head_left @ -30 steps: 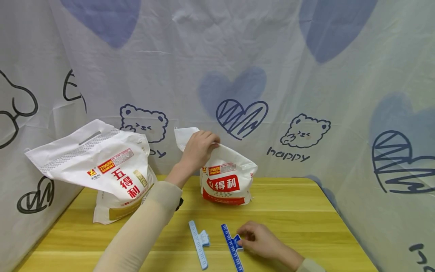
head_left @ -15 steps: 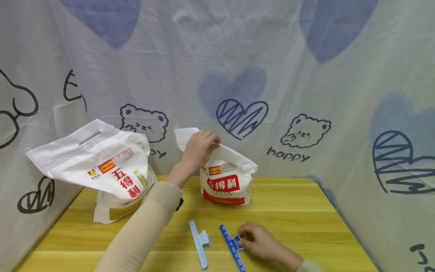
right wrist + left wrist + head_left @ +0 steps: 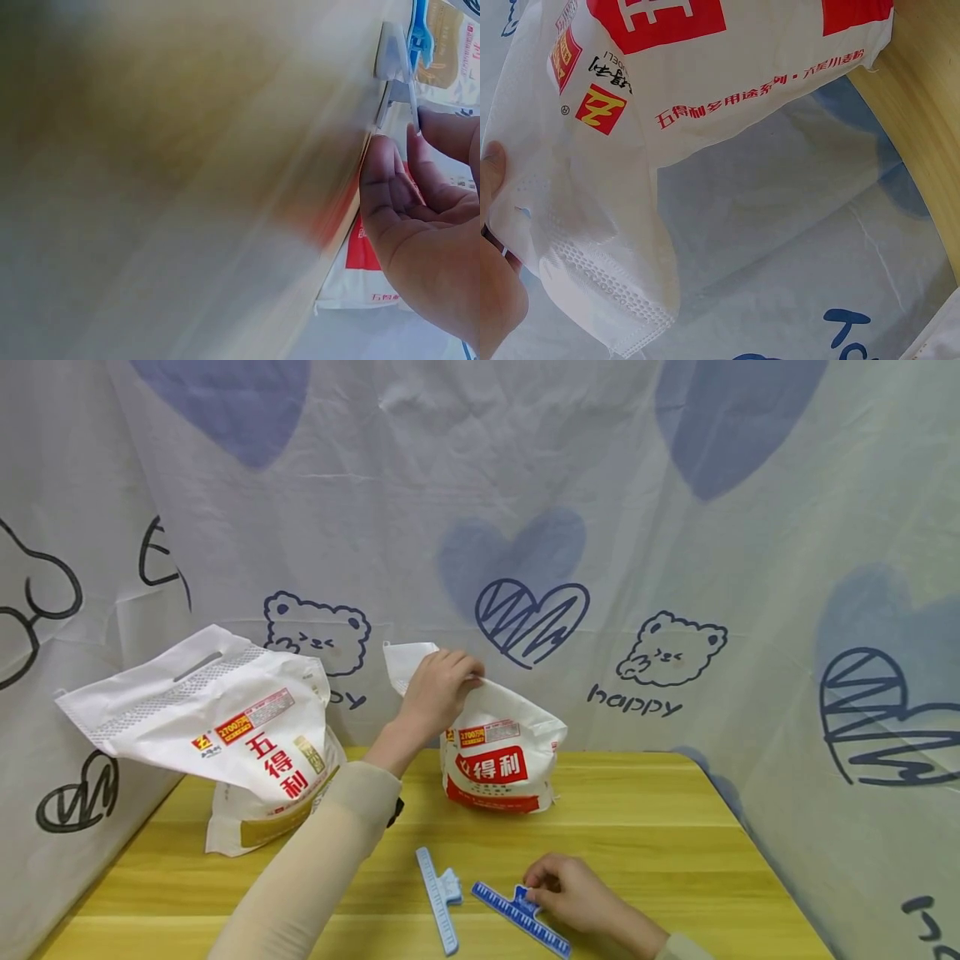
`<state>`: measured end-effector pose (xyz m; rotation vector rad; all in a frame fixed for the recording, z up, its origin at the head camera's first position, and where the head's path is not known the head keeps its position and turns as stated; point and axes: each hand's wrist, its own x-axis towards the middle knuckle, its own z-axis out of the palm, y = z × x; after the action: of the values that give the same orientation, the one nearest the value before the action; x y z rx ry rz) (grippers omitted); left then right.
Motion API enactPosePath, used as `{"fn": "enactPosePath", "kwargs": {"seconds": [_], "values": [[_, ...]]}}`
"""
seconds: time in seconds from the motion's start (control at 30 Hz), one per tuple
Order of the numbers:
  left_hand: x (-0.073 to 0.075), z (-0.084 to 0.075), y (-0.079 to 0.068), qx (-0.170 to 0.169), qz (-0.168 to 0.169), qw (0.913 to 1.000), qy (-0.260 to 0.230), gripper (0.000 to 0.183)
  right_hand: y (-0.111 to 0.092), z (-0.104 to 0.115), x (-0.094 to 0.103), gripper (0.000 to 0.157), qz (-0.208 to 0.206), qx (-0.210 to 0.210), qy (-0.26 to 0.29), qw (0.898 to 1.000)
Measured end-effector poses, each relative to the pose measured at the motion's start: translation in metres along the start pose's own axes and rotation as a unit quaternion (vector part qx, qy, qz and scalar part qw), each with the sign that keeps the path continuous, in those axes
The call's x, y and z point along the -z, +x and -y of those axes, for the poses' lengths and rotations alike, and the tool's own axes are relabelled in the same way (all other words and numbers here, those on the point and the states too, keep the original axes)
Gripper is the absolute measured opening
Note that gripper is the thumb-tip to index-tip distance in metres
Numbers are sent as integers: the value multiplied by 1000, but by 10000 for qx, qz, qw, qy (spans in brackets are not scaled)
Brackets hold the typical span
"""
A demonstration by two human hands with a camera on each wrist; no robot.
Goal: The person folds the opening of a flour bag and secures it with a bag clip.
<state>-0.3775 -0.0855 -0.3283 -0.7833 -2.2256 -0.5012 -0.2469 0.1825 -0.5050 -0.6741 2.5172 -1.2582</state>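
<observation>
My left hand [image 3: 438, 689] grips the gathered top of a white flour bag [image 3: 536, 718] with a red label, which stands toward the back of the table. In the left wrist view, thumb and fingers at the left edge hold the bag [image 3: 622, 195] near its handle slot, and the folded top corner hangs free. My right hand [image 3: 573, 897] pinches the tab of a dark blue bag clip [image 3: 517, 917] with a ruler-like bar, low over the table at the front. Left of it lies a light blue clip [image 3: 435, 897] of the same shape.
A larger white flour bag [image 3: 225, 718] with red lettering and a gold band leans at the table's left side, its handle top flopped leftward. Printed cloth [image 3: 645, 543] hangs close behind and beside the wooden table [image 3: 637, 793].
The dark blue clip has turned under my right hand, its far end swinging left and its near end right, so it lies more crosswise. My left hand and both bags stay put.
</observation>
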Motion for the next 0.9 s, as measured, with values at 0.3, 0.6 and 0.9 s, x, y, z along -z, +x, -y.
{"fn": "enactPosePath", "kwargs": {"seconds": [0.3, 0.6, 0.9], "values": [[-1, 0, 0, 26, 16, 10000, 37, 10, -5, 6, 4, 6, 45, -235, 404, 9989], [1, 1, 0, -19, 86, 10000, 5, 10, -7, 7, 11, 7, 77, -237, 113, 9996], [7, 4, 2, -310, 201, 9993, 94, 14, -9, 8, 19, 17, 338, -86, -16, 9994]]}}
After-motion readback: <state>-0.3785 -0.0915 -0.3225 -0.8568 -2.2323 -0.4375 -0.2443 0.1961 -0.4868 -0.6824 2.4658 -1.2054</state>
